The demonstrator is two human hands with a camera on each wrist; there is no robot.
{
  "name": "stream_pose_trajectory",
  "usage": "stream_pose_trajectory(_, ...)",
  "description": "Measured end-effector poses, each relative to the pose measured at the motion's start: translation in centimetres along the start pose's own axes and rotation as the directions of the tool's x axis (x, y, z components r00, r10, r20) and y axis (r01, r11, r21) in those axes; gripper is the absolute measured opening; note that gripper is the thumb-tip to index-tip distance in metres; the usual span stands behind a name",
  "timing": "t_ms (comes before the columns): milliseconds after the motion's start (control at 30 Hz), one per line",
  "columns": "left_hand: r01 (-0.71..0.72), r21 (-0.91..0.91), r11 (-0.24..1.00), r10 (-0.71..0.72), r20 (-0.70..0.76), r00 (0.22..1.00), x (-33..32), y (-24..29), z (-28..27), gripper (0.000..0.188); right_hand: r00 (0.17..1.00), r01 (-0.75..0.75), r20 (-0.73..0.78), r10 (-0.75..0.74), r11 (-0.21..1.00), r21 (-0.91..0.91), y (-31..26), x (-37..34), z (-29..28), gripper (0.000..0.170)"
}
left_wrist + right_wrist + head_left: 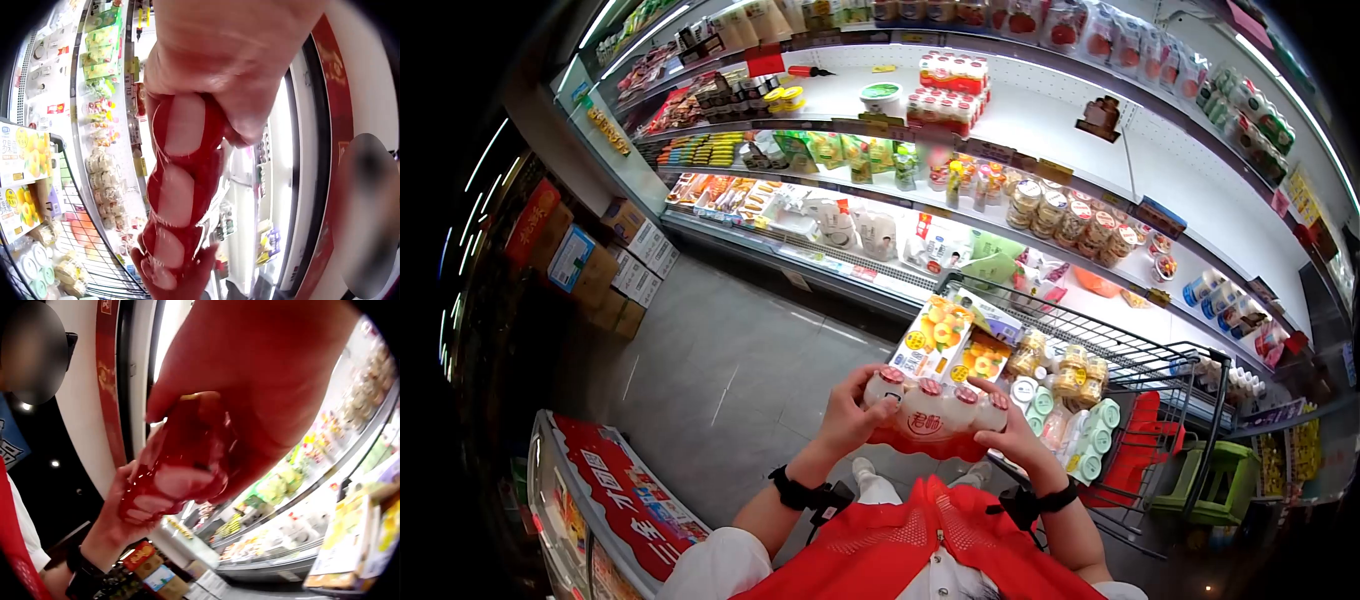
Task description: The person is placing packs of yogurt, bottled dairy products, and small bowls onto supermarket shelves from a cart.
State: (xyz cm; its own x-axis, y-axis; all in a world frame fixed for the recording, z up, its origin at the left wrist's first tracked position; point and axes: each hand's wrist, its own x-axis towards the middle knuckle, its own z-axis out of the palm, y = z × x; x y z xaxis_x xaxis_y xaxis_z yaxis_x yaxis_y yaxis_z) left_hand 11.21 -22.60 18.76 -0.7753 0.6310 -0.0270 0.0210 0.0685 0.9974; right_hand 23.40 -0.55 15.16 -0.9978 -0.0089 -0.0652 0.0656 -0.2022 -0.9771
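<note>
Both hands hold a shrink-wrapped pack of white bottles with red caps (925, 420) in front of the body, its lower part wrapped in red. The left hand (847, 408) grips the pack's left end, thumb on the front. At the right end, the right hand (1015, 440) grips it the same way. In the left wrist view the pack (175, 197) runs downward from the left hand (225, 56) to the right hand (181, 272). The right wrist view shows the right hand (262, 381) round the near end of the pack (181, 450), the left hand (115, 515) at the far end.
A shopping cart (1135, 345) with fruit-printed cartons (935, 335), jars and green-lidded cups stands just beyond the hands, to the right. Refrigerated shelves (860, 180) span the far side. Cardboard boxes (590, 270) stand at left, a red-topped display case (615, 500) at lower left, a green stool (1215, 485) at right.
</note>
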Motion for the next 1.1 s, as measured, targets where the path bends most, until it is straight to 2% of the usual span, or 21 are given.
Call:
stream_pose_trajectory(33, 0.099, -0.157, 0.983, -0.109, -0.056, 0.992, -0.7, 0.0, -2.0, 0.041, 0.995, -0.066, -0.068, 0.072, 0.994, 0.083, -0.1, 1.4, 2.5, 0.069)
stream_pose_trajectory(67, 0.189, -0.317, 0.929, -0.227, -0.088, 0.97, -1.5, -0.2, -4.1, 0.039, 0.988, -0.004, -0.154, 0.0, 1.0, -0.028, 0.8, 3.0, 4.3, 0.062)
stream_pose_trajectory(133, 0.221, -0.315, 0.923, -0.244, -0.034, 0.969, -2.7, -0.7, -8.8, 0.037, 0.97, -0.122, -0.175, 0.167, 0.963, 0.241, 0.7, 5.8, 8.3, 0.055)
stream_pose_trajectory(167, 0.235, -0.303, 0.924, -0.248, -0.004, 0.969, -3.5, -1.3, -11.0, 0.04, 0.951, -0.102, -0.256, 0.175, 0.956, 0.276, 2.0, 7.3, 10.2, 0.045)
stream_pose_trajectory(200, 0.249, -0.29, 0.924, -0.252, 0.026, 0.967, -4.0, -1.4, -12.9, 0.044, 0.951, -0.102, -0.255, 0.174, 0.957, 0.271, 2.8, 8.5, 11.8, 0.045)
stream_pose_trajectory(233, 0.245, -0.294, 0.924, -0.249, 0.024, 0.968, -4.6, -1.2, -14.7, 0.044, 0.954, -0.152, -0.186, 0.237, 0.911, 0.384, 3.5, 9.7, 13.2, 0.041)
stream_pose_trajectory(300, 0.443, -0.379, 0.813, -0.435, 0.11, 0.894, -5.8, -0.5, -17.9, 0.05, 0.943, -0.241, -0.072, 0.326, 0.814, 0.528, 4.5, 11.7, 15.8, 0.034)
stream_pose_trajectory(333, 0.458, -0.374, 0.806, -0.447, 0.122, 0.886, -6.0, -0.9, -19.6, 0.05, 0.916, -0.309, -0.045, 0.399, 0.772, 0.555, 4.0, 12.7, 17.1, 0.032)
stream_pose_trajectory(400, 0.504, -0.345, 0.792, -0.479, 0.16, 0.863, -5.2, -1.7, -22.3, 0.053, 0.893, -0.339, -0.064, 0.445, 0.761, 0.553, 4.5, 14.7, 18.8, 0.031)
stream_pose_trajectory(467, 0.493, -0.255, 0.832, -0.459, 0.183, 0.869, -4.4, -2.3, -23.9, 0.051, 0.91, -0.33, -0.095, 0.404, 0.842, 0.427, 5.7, 16.6, 19.0, 0.031)
stream_pose_trajectory(533, 0.545, -0.156, 0.824, -0.519, 0.181, 0.835, -2.8, -4.0, -25.4, 0.044, 0.921, -0.288, -0.131, 0.366, 0.868, 0.405, 6.4, 18.7, 19.2, 0.033)
stream_pose_trajectory(567, 0.556, -0.172, 0.813, -0.531, 0.172, 0.83, -1.6, -4.8, -25.7, 0.039, 0.926, -0.269, -0.169, 0.338, 0.904, 0.333, 6.6, 19.7, 18.9, 0.033)
stream_pose_trajectory(600, 0.556, -0.159, 0.816, -0.529, 0.183, 0.829, -0.4, -5.7, -26.1, 0.039, 0.928, -0.25, -0.207, 0.309, 0.931, 0.265, 6.7, 20.9, 18.7, 0.034)
stream_pose_trajectory(667, 0.469, -0.129, 0.874, -0.46, 0.095, 0.883, 2.7, -7.3, -26.7, 0.039, 0.92, -0.257, -0.237, 0.312, 0.937, 0.238, 6.7, 23.1, 17.5, 0.036)
stream_pose_trajectory(733, 0.465, -0.122, 0.877, -0.457, 0.089, 0.885, 6.7, -7.4, -27.6, 0.045, 0.911, -0.229, -0.312, 0.271, 0.959, 0.166, 7.3, 25.9, 16.0, 0.036)
stream_pose_trajectory(800, 0.192, 0.183, 0.964, -0.219, 0.142, 0.965, 10.9, -7.8, -28.7, 0.054, 0.903, -0.11, -0.384, 0.194, 0.967, 0.232, 7.1, 29.0, 14.5, 0.036)
stream_pose_trajectory(867, 0.165, 0.278, 0.946, -0.201, 0.108, 0.974, 15.2, -8.6, -29.7, 0.06, 0.907, -0.091, -0.404, 0.12, 0.992, 0.09, 6.4, 32.4, 12.3, 0.037)
stream_pose_trajectory(900, 0.153, 0.228, 0.962, -0.18, 0.104, 0.978, 17.4, -8.7, -29.9, 0.061, 0.917, -0.093, -0.389, 0.084, 0.996, -0.006, 6.1, 34.1, 11.2, 0.038)
stream_pose_trajectory(1000, 0.071, 0.157, 0.985, -0.087, 0.096, 0.992, 24.5, -8.1, -31.1, 0.06, 0.943, 0.01, -0.334, -0.011, 1.0, -0.003, 4.1, 39.5, 8.3, 0.035)
stream_pose_trajectory(1033, 0.04, 0.239, 0.97, -0.056, 0.064, 0.996, 26.8, -7.8, -31.6, 0.059, 0.937, -0.023, -0.347, 0.049, 0.997, 0.079, 3.1, 41.0, 7.6, 0.038)
stream_pose_trajectory(1100, 0.003, 0.229, 0.974, -0.017, 0.061, 0.998, 30.9, -6.9, -32.1, 0.059, 0.92, 0.037, -0.391, -0.023, 0.999, 0.028, 2.7, 44.3, 6.2, 0.038)
